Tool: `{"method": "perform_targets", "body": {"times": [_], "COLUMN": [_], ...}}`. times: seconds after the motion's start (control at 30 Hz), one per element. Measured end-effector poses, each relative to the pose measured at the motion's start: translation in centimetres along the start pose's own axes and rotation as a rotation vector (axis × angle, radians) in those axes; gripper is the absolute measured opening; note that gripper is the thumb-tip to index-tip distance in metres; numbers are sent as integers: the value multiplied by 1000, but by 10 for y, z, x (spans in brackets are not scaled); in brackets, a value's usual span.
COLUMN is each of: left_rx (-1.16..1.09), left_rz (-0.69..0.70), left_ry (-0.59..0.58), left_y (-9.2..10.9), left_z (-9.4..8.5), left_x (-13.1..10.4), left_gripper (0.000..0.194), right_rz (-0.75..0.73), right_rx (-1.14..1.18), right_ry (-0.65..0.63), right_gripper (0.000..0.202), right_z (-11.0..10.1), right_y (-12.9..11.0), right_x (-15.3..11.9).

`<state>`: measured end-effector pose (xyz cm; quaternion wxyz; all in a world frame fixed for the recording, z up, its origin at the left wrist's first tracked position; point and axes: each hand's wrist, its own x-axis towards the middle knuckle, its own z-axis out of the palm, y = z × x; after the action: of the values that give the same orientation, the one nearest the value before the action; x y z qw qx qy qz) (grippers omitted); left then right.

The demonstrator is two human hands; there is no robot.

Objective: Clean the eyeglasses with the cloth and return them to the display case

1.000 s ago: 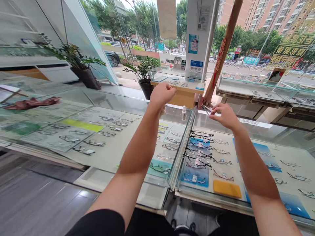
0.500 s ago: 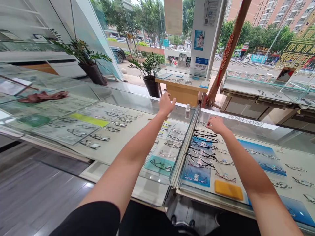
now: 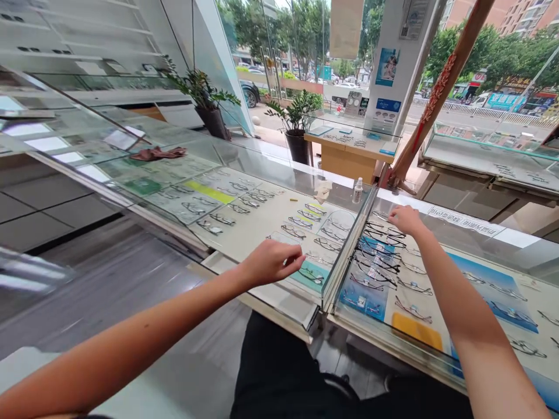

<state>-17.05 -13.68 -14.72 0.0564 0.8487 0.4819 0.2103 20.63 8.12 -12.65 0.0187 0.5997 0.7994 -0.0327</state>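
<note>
- The right hand reached into the open glass display case, fingers curled down on the far end of a stacked row of black-rimmed spectacle frames; its grip could not be told.
- The left hand hovered loosely closed, holding nothing, over the neighbouring case.
- One small clear spray bottle and one yellow rectangular cloth lay handy.

1 head-worn camera looks forward and down from close above the near edge of a glass display counter, facing far toward the shop window; both forearms enter from the near side.
</note>
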Motion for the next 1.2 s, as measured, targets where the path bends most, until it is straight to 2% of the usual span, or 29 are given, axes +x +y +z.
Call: {"method": "perform_targets", "body": {"times": [0.13,0.23,0.3,0.4,0.5,0.6,0.67,0.7,0.77,0.83,0.93,1.0,1.1,1.2], "left_rx": [117,120,87,97,116,108,129,147,212,258,224,236,309,342], "left_rz": [4,-100,-177,-268,-358,-402,-358,-307,-173,-55,142,212,219,208], "left_ry": [-188,-298,-349,-421,-619,-860,-906,-878,-731,-573,-325,-266,-281,-333], "left_y": [-4,0,5,13,22,37,50,57,71,82,90,91,87,79], "left_z": [0,-1,-4,-13,-28,-48,-60,-65,-69,-64,-36,-7,34,60], "left_x": [-63,-91,-99,-98,-83,-55,-28,-11,27,72,143,186,237,266], "left_gripper": [43,42,41,45,52,52,50,48,45,39,30,30,38,43], "right_rz": [22,55,81,110,152,216,263,288,333,366,374,360,336,318], "right_rx": [17,38,55,73,86,106,126,138,166,195,241,275,325,360], "right_ry": [59,118,162,219,255,286,307,317,332,336,336,334,332,337], "right_gripper": [33,35,36,36,34,31,30,31,32,31,32,32,33,32], "right_z": [-6,-12,-14,-11,1,18,28,33,40,45,49,52,55,58], "right_y": [5,10,16,30,54,83,100,106,116,121,123,124,127,130], "right_x": [2,2,-2,-18,-45,-76,-91,-97,-102,-102,-99,-98,-99,-98]}}
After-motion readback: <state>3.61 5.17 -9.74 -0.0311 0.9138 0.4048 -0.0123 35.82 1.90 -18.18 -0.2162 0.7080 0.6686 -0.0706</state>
